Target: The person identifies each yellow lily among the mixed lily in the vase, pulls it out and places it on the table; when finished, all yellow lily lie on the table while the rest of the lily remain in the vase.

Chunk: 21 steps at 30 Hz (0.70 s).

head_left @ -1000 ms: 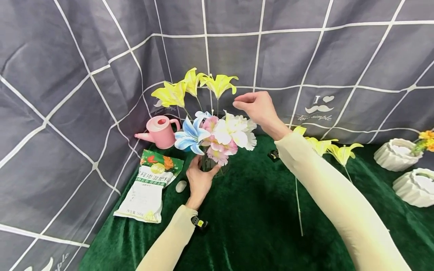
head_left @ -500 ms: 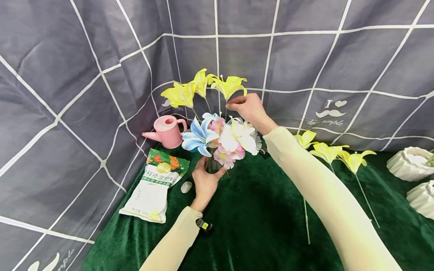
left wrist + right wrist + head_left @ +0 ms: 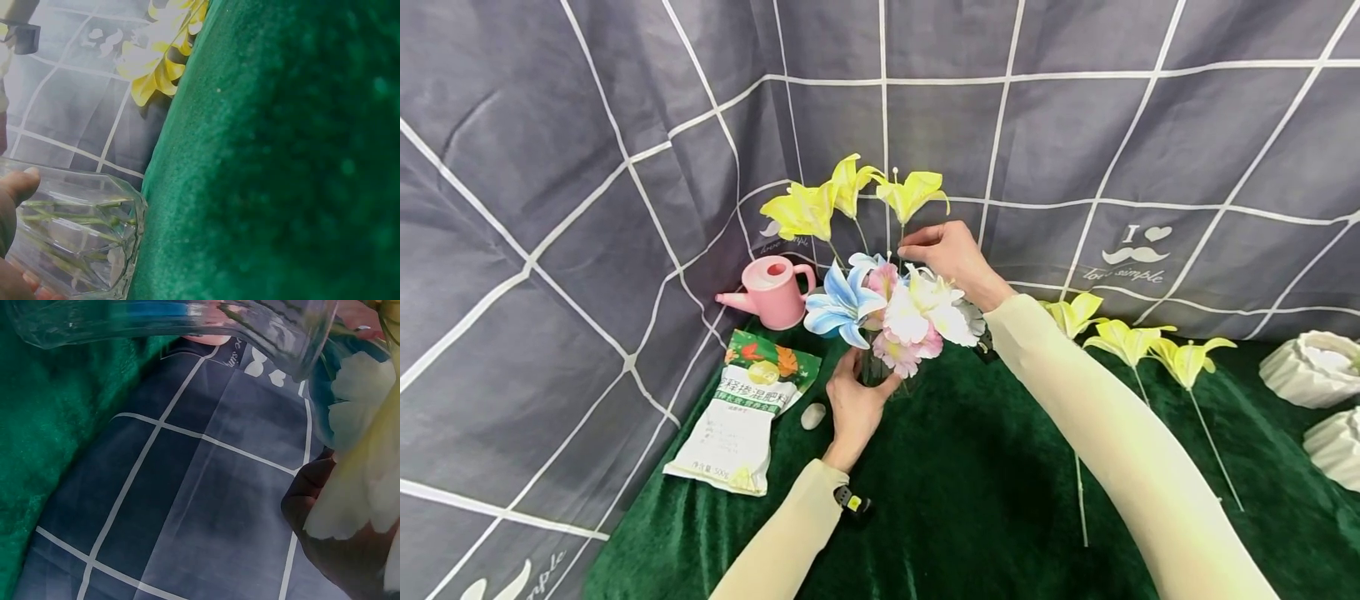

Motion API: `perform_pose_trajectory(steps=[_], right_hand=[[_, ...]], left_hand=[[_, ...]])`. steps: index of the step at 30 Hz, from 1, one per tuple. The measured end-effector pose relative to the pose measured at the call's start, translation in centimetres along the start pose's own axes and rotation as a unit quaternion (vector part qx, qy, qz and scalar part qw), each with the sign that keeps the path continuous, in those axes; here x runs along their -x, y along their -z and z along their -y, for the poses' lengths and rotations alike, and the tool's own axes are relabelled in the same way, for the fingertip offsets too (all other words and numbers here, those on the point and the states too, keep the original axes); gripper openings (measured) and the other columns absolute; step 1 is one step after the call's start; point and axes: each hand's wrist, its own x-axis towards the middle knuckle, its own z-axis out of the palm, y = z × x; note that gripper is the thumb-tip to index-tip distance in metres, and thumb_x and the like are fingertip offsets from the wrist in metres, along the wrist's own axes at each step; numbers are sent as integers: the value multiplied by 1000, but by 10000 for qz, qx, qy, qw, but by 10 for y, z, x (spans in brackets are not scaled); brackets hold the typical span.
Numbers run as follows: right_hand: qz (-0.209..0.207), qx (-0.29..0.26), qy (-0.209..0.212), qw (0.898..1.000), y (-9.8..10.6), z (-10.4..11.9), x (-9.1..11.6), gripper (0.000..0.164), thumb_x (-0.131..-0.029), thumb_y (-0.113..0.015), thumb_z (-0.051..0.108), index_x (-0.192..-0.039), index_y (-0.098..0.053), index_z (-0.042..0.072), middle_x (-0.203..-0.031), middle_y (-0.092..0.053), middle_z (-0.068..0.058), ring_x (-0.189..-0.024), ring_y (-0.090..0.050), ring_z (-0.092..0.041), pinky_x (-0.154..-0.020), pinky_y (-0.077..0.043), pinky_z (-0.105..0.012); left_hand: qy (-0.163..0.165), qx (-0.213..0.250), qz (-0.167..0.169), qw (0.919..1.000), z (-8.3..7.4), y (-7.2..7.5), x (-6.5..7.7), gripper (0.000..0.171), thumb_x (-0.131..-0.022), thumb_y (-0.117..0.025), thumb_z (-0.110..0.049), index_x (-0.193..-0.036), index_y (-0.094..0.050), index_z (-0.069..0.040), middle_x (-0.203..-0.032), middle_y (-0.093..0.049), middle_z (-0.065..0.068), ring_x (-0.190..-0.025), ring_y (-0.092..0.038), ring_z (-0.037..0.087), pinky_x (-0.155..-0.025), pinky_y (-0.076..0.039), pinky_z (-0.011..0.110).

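Note:
My left hand (image 3: 856,404) grips a clear glass vase (image 3: 94,244) low on its side, thumb and fingers around it. Green stems show through the glass in the left wrist view. A blue lily (image 3: 837,307), pink flowers (image 3: 901,354) and white flowers (image 3: 917,312) crowd the vase mouth. Above them stand three yellow lilies on long stems. Just under the rightmost yellow lily (image 3: 912,196), my right hand (image 3: 951,257) pinches its stem between thumb and fingers. White petals (image 3: 350,487) partly cover that hand in the right wrist view.
A pink watering can (image 3: 771,293), a fertilizer bag (image 3: 737,417) and a white stone (image 3: 812,416) lie to the left. Several loose yellow lilies (image 3: 1126,340) lie right, partly behind my right sleeve. White ribbed pots (image 3: 1303,367) stand at the far right. Grid-patterned cloth hangs behind.
My right hand has come left to the rightmost yellow lily's stem, taken hold of it and moved slightly down along with it. My left hand stays on the vase. The head view has shifted a little.

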Motion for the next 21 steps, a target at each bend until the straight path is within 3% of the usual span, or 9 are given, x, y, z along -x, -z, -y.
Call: perform_pose_trajectory(steps=[7,16,21], right_hand=[[-120,-71,46,9999,-3,-4,2,20,-90,-76,29,-103,-80,15,-108,-75,-2,-97,-62,-17,-81,-50,-28],[-59,-100,181,9998,-8,-9,-2,22,-90,-76,32,-105,-80,16,-110,-75,-2,-99,-64,-17,-85,-51,-30],[-231,-149,185,9995,-10,-10,-1,21,-91,-75,31,-104,-79,15,-108,-76,-4,-99,-65,-17,-85,-51,-30]], left_hand=[[-62,-103,-54,9999,0,0,-1,65,-74,-89,-33,-130,-64,-14,-126,-69,10,-121,-66,24,-104,-55,40],[-95,-145,-54,9998,2,-1,-1,64,-74,-88,-34,-129,-64,-13,-125,-69,10,-119,-66,24,-103,-56,42],[-92,-126,-50,9999,1,0,0,64,-74,-88,-33,-129,-64,-13,-124,-69,9,-119,-67,25,-103,-56,42]])
